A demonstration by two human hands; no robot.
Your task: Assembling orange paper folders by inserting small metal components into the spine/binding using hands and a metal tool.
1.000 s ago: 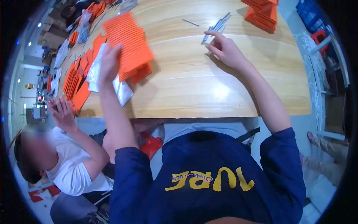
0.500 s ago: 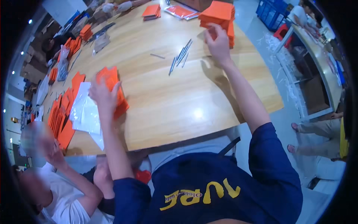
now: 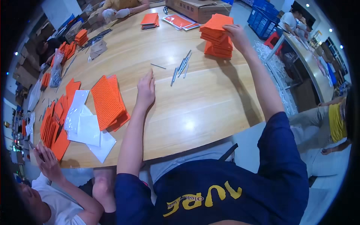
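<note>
My left hand (image 3: 146,88) is over the middle of the table with its fingers stretched forward, holding nothing. Just beyond its fingertips lies a single thin metal rod (image 3: 158,66). Several similar metal rods (image 3: 181,68) lie in a loose bunch farther right. At the far right, my right hand (image 3: 238,36) has its fingers bent over the right corner of a tall stack of orange ribbed pads (image 3: 215,37); its thumb is mostly hidden. The upper part of that stack sits a little off the lower part. To the left of my left hand lies a smaller pile of orange pads (image 3: 108,101), slightly fanned.
White plastic bags (image 3: 84,127) lie beside the smaller pile, with more orange pads (image 3: 50,127) farther left. Another orange stack (image 3: 150,20), flat packs (image 3: 181,21) and a cardboard box (image 3: 198,11) stand at the far side. A seated person (image 3: 67,198) is close on my left.
My left hand has moved right, off the smaller orange pile, onto the middle of the table. My right hand has gone to the tall stack's right corner. The view has shifted slightly.
</note>
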